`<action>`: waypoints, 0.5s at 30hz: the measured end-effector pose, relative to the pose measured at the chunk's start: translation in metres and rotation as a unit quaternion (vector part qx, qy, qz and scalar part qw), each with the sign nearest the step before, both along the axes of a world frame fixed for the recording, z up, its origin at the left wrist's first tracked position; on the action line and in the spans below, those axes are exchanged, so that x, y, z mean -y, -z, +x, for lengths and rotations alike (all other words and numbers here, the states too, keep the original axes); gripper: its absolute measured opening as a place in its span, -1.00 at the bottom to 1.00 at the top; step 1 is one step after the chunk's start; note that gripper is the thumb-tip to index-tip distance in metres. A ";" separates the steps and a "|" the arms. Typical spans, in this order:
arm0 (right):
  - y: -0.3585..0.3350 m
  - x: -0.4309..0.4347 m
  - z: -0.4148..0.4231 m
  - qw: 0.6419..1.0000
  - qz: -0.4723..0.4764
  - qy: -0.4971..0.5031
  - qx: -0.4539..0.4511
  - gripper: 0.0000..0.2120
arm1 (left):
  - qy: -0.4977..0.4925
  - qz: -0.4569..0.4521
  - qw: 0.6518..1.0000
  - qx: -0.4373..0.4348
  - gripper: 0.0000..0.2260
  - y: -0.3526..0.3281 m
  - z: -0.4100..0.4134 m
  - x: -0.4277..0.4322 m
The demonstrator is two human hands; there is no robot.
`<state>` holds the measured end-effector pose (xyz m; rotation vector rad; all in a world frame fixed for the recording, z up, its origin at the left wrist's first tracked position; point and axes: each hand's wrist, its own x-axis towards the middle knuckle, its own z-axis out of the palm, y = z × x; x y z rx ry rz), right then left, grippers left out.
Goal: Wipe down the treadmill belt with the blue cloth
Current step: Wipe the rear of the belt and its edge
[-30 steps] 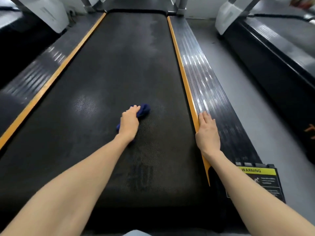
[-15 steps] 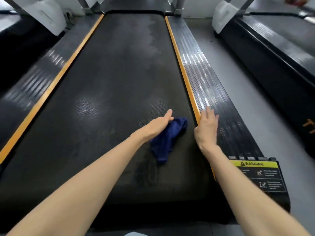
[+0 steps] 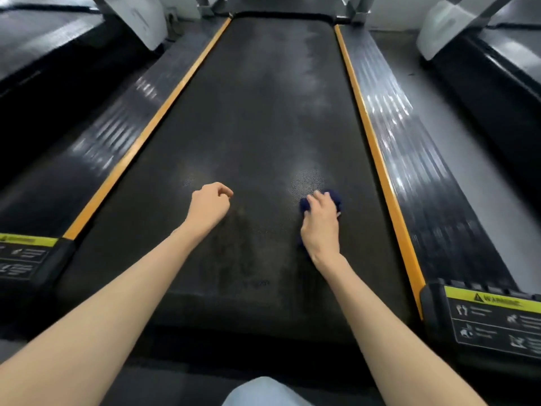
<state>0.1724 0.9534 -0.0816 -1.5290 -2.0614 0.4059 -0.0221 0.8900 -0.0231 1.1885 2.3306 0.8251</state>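
The black treadmill belt (image 3: 263, 127) runs away from me between two orange strips. On its near right part lies the dark blue cloth (image 3: 336, 197), bunched up under my right hand (image 3: 320, 221), whose fingers curl over it and hold it against the belt. Only the cloth's edges show around the hand. My left hand (image 3: 209, 205) hovers over the belt's near middle, fingers loosely curled, holding nothing. A darker damp patch (image 3: 234, 250) marks the belt between my forearms.
Ribbed black side rails (image 3: 409, 148) flank the belt, each ending in a yellow warning label (image 3: 494, 303). Neighbouring treadmills (image 3: 497, 71) stand left and right, with grey floor (image 3: 456, 148) between. White uprights (image 3: 137, 16) rise at the far end.
The cloth passed from my left hand to my right. My right hand left the orange strip and now holds the cloth on the belt; my left hand drew back to the left, empty.
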 end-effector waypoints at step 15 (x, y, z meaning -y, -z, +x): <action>0.003 0.019 -0.148 0.973 -0.001 -0.228 -0.045 -0.61 | -0.075 -0.015 0.994 -0.080 -0.69 0.006 -0.119 0.053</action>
